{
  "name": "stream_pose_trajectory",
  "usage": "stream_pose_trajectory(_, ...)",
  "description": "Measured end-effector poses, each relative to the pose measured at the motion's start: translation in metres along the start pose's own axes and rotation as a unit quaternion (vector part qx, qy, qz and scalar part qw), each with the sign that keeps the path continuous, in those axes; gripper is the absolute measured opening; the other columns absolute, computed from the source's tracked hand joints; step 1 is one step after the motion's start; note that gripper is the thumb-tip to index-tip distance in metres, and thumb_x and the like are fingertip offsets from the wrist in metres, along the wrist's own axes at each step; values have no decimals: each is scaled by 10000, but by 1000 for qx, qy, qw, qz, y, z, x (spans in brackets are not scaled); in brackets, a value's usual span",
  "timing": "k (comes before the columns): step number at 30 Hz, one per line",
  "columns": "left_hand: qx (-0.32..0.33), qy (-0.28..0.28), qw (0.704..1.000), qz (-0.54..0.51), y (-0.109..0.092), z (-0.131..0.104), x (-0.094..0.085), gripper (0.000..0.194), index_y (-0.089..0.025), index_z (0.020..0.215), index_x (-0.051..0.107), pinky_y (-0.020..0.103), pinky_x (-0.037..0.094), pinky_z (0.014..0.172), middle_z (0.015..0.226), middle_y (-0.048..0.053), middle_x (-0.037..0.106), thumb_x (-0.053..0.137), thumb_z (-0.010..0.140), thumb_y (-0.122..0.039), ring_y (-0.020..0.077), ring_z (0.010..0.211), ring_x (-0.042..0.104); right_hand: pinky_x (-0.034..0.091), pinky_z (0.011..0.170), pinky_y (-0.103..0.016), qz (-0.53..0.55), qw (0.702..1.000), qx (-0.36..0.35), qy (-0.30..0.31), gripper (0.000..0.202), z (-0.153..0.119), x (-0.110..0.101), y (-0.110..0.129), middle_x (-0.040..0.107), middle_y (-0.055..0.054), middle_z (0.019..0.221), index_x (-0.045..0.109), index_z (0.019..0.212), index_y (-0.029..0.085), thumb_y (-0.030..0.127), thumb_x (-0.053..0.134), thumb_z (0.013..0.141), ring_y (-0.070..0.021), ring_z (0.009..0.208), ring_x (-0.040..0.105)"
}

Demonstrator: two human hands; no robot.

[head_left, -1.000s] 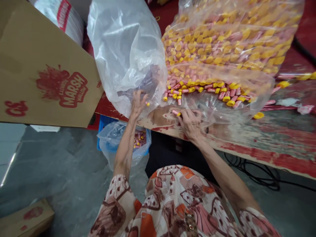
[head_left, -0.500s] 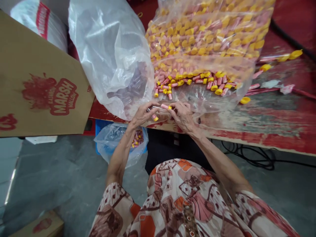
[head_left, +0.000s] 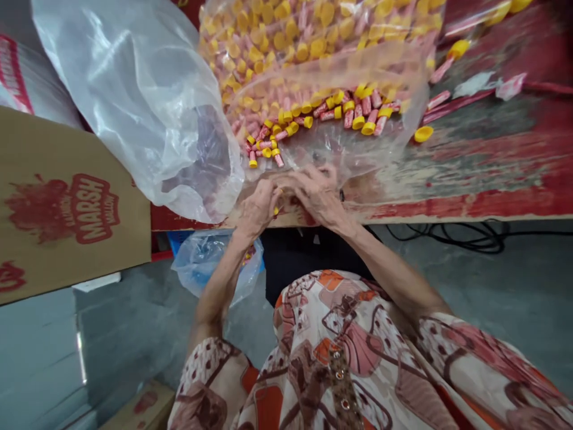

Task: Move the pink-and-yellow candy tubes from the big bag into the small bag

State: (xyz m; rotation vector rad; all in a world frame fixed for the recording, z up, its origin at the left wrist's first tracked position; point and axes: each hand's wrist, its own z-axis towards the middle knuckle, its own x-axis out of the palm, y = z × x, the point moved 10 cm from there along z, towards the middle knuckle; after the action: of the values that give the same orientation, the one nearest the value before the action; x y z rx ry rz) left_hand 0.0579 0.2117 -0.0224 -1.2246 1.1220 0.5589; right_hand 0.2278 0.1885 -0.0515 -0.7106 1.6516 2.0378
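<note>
My left hand [head_left: 258, 208] is closed above the front edge of the table. A small pink tube with a yellow cap [head_left: 276, 210] shows only in part beneath its fingers. My right hand [head_left: 319, 196] meets it from the right, thumb and fingers bent towards the left fingertips. Anything between those right fingers is hidden and blurred. Just beyond both hands, several yellow-capped tubes filled with pink and white bits [head_left: 268, 146] spill from the mouth of a large clear bag [head_left: 385, 68]. Left of my left hand lies a translucent plastic bag [head_left: 129, 107], with clear pieces faintly visible inside.
A printed cardboard box [head_left: 67, 209] stands at the left. Under the table edge is a blue crate lined with a plastic bag [head_left: 201, 263]. To the right, a loose yellow cap [head_left: 423, 134] lies on the worn red table [head_left: 492, 179]. Black cables [head_left: 474, 239] run below.
My hands have come closer together, and the clear tube and the capped tube between them are now mostly covered. The whole view has turned, shifting the bags and box leftward.
</note>
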Motion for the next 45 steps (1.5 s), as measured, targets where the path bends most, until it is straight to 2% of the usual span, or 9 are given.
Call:
stream_pose_trajectory(6,-25,33,999,-18,11,9,13,114,-245,1139,652,314,574,838,1124,63,775,684,1136,-354,226,956,748,438,1161,-536,-16,996,67,-64,352,4,-48,-45,799,-125,1320,779,1352,266,240,465,1195,-346,1270,711)
stream_pose_trajectory(12,-46,-45,997,-39,7,11,1,93,-249,1155,676,340,593,888,1085,67,785,683,1128,-337,240,980,771,458,1086,-520,-40,993,35,-110,320,9,-67,-69,820,-124,1189,789,1261,223,217,493,1142,-314,1108,737)
stream_pose_trajectory(16,-28,2,999,-39,-7,16,14,76,-256,1095,685,345,603,883,1071,62,802,746,1091,-302,251,996,789,450,1097,-543,-64,992,32,-101,289,42,-64,-76,828,-137,1225,778,1214,232,206,502,1133,-326,1127,722)
stream_pose_trajectory(22,-49,-137,981,-125,6,14,-6,278,-243,1158,687,325,614,884,1060,47,787,667,1185,-519,209,955,774,398,1229,-604,-95,992,69,-55,171,112,-41,-73,768,-165,1365,715,1166,227,276,550,1166,-356,1292,660)
stream_pose_trajectory(25,0,-106,993,-60,-1,17,7,318,-242,1039,667,329,600,847,1047,59,763,683,1180,-527,217,949,749,357,1276,-613,-69,994,67,-49,163,123,-35,-73,753,-180,1400,683,1181,193,262,536,1185,-336,1361,596)
stream_pose_trajectory(30,33,-117,988,-92,-1,15,10,226,-290,1164,699,390,641,870,1080,56,774,686,1179,-515,239,941,737,424,1254,-618,-21,997,54,-55,149,92,-55,-74,741,-150,1323,685,1150,273,394,605,1182,-336,1297,628)
stream_pose_trajectory(36,-34,-121,990,-59,4,11,26,212,-233,1089,698,322,600,820,1122,73,777,747,1146,-431,224,963,767,666,882,-460,143,985,19,-92,427,36,-57,-44,777,-94,1168,734,1240,270,673,650,1127,-271,970,766)
stream_pose_trajectory(40,-73,-173,979,-74,26,-40,-3,180,-228,1170,720,328,625,941,1129,70,786,728,1158,-407,215,1024,764,704,846,-399,280,959,33,-39,523,20,-18,-14,798,-63,1149,730,1243,286,781,717,1077,-245,946,826)
stream_pose_trajectory(45,-254,-235,938,-30,104,-177,-34,225,-235,1061,701,375,624,881,1014,67,738,700,1152,-441,238,928,727,643,680,-336,296,954,42,27,537,14,13,3,781,-54,1103,757,1249,290,796,720,1075,-210,813,767)
